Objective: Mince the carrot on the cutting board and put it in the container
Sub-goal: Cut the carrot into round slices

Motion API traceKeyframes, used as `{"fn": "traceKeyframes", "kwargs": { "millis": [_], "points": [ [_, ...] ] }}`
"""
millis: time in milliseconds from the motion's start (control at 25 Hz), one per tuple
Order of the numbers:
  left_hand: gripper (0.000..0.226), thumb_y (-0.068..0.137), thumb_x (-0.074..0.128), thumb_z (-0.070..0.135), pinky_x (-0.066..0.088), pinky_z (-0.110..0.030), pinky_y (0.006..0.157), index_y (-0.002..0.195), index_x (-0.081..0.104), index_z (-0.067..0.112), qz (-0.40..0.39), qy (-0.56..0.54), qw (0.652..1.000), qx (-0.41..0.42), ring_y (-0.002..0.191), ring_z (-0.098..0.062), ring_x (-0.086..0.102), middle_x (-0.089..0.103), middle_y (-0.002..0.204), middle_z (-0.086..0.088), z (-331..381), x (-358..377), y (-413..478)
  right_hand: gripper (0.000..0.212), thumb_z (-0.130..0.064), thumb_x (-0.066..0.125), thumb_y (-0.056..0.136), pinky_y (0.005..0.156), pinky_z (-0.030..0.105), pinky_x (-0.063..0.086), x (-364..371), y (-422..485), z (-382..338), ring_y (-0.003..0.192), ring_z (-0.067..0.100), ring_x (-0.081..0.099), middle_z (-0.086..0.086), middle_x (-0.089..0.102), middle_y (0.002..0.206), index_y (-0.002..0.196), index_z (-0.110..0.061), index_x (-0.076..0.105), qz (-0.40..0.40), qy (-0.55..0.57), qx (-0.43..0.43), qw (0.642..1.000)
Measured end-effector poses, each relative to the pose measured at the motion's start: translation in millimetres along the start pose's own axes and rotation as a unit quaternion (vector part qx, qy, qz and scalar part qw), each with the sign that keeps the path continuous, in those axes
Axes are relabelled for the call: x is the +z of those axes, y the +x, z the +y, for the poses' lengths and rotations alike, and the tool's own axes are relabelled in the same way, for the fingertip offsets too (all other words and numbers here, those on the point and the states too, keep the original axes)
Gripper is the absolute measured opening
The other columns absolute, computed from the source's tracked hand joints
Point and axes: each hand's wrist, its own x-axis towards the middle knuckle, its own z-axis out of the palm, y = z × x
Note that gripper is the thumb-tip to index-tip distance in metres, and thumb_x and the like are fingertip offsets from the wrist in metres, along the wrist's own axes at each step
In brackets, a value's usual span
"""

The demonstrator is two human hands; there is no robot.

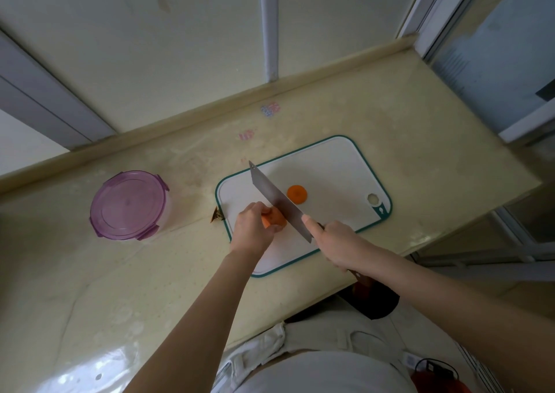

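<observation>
A white cutting board (336, 164) with a teal rim lies on the counter. My left hand (252, 230) grips an orange carrot chunk (274, 218) on the board's left part. My right hand (336, 242) holds a cleaver (277, 199) by its dark handle, index finger laid along the blade, and the blade stands against the carrot's right end. One cut carrot slice (297, 194) lies flat just right of the blade. A round container (129, 206) with a purple clip lid, closed, stands on the counter to the left of the board.
The beige counter (120, 287) ends at a raised back edge along the wall and at a front edge near my body. A small brown scrap (216, 214) lies at the board's left rim. Faint sticker marks (270, 111) lie behind the board.
</observation>
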Motion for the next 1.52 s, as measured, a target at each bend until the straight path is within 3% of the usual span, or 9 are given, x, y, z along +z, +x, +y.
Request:
{"fn": "traceKeyframes", "kwargs": {
  "millis": [200, 400, 760, 960, 1200, 1520],
  "points": [
    [0.031, 0.079, 0.073, 0.021, 0.038, -0.02, 0.076, 0.106, 0.06, 0.011, 0.002, 0.0, 1.0, -0.002, 0.088, -0.014, 0.049, 0.06, 0.103, -0.003, -2, 0, -1, 0.062, -0.063, 0.022, 0.095, 0.049, 0.027, 0.041, 8, 24, -22, 0.051, 0.018, 0.047, 0.004, 0.045, 0.059, 0.064, -0.013, 0.04, 0.009, -0.005, -0.017, 1.0],
    [0.034, 0.079, 0.073, 0.022, 0.039, -0.021, 0.079, 0.109, 0.06, 0.011, -0.006, -0.001, 1.0, -0.01, 0.096, -0.019, 0.053, 0.06, 0.107, -0.004, -1, -1, 2, 0.058, -0.06, 0.025, 0.097, 0.05, 0.025, 0.03, 9, 37, -24, 0.052, 0.014, 0.04, 0.002, 0.04, 0.06, 0.06, -0.016, 0.036, 0.012, 0.023, -0.041, 0.999],
    [0.032, 0.079, 0.072, 0.021, 0.036, -0.019, 0.076, 0.107, 0.061, 0.011, -0.008, -0.005, 1.0, -0.014, 0.091, -0.013, 0.049, 0.06, 0.106, -0.003, 1, -3, 1, 0.059, -0.065, 0.022, 0.094, 0.039, 0.023, 0.032, 3, 25, 14, 0.039, 0.013, 0.034, 0.0, 0.035, 0.051, 0.06, -0.017, 0.034, -0.014, 0.012, -0.027, 0.999],
    [0.031, 0.081, 0.071, 0.021, 0.034, -0.018, 0.076, 0.108, 0.059, 0.013, -0.013, 0.008, 1.0, -0.011, 0.088, -0.01, 0.045, 0.058, 0.108, -0.002, 3, -3, 2, 0.062, -0.061, 0.024, 0.096, 0.049, 0.028, 0.033, 13, 33, 10, 0.045, 0.015, 0.038, 0.001, 0.037, 0.052, 0.056, -0.014, 0.034, 0.011, 0.012, -0.052, 0.999],
    [0.033, 0.079, 0.072, 0.023, 0.035, -0.019, 0.075, 0.108, 0.06, 0.011, -0.004, 0.01, 1.0, -0.016, 0.089, -0.013, 0.047, 0.059, 0.107, -0.004, 4, -2, 0, 0.06, -0.053, 0.025, 0.099, 0.051, 0.025, 0.031, 25, 50, -6, 0.051, 0.013, 0.042, 0.002, 0.041, 0.054, 0.055, -0.014, 0.035, 0.026, 0.02, -0.089, 0.996],
    [0.037, 0.079, 0.073, 0.021, 0.037, -0.018, 0.078, 0.111, 0.059, 0.011, -0.004, -0.021, 0.999, -0.035, 0.098, -0.016, 0.052, 0.059, 0.11, -0.004, 4, -4, -2, 0.062, -0.059, 0.028, 0.096, 0.055, 0.029, 0.032, 20, 64, 7, 0.05, 0.015, 0.04, 0.002, 0.039, 0.053, 0.055, -0.013, 0.034, 0.033, 0.032, -0.095, 0.994]
  ]
}}
